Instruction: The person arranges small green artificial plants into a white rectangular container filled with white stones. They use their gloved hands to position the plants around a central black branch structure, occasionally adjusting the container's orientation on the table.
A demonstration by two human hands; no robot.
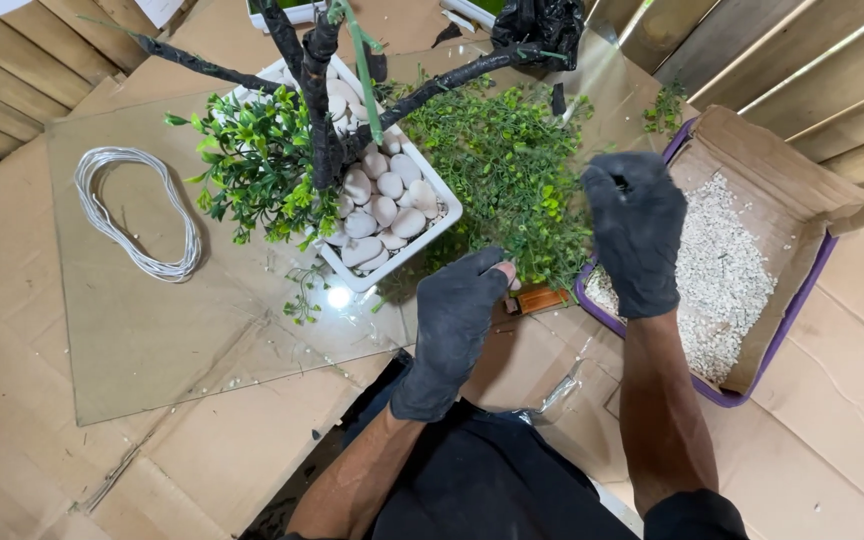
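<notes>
Open cardboard box (787, 185) at the right, brown, lying in a purple tray (802, 300), part filled with small white gravel (722, 270); flattened brown cardboard sheets (12, 400) under everything; white paper corners (157, 10) at the top left edge

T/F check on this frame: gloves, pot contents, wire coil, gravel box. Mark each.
1. Both hands, left hand and right hand, wear dark gloves. True.
2. The white pot holds black soil. False: it holds white pebbles.
3. A white wire coil lies left of the pot. True.
4. The cardboard-lined tray is empty. False: it holds pale gravel.
5. The left hand rests on the wire coil. False: it is near the loose green sprigs.
</notes>
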